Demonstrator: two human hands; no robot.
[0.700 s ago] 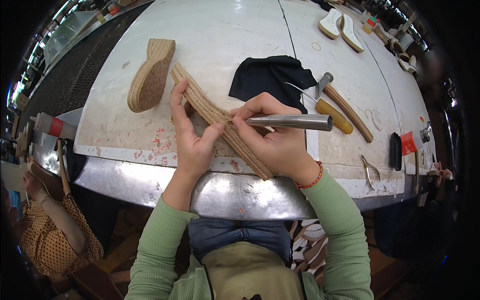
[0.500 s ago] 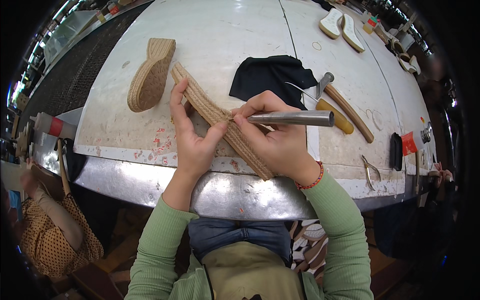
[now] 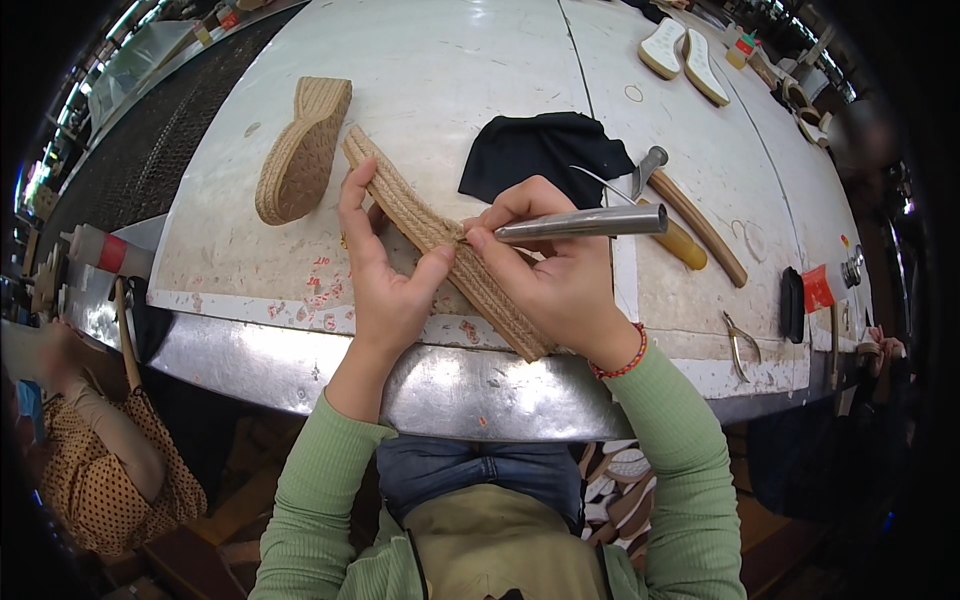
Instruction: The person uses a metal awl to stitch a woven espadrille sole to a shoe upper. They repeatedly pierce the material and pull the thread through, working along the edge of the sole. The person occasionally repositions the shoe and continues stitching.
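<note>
A wedge shoe sole (image 3: 492,308) with a braided jute side is held slantwise over the table's near edge. My left hand (image 3: 388,295) grips it, fingers along its far side and thumb pressed on the braid. My right hand (image 3: 565,295) is closed around a tool with a thick, round metal handle (image 3: 600,222) pointing right. Its working end meets the braid beside my left thumb; the fingers hide the tip, so its kind is unclear. A second jute wedge sole (image 3: 305,150) lies beyond my left hand.
Black cloth (image 3: 540,158) lies beyond my hands. To its right are a hammer (image 3: 705,225), a curved hook tool with a yellow handle (image 3: 682,245) and pliers (image 3: 740,345). White soles (image 3: 660,47) lie far right. Another person's arm (image 3: 125,450) shows at left.
The outer end of the metal handle has tipped slightly farther away from me. The held sole and my left hand stay almost in place.
</note>
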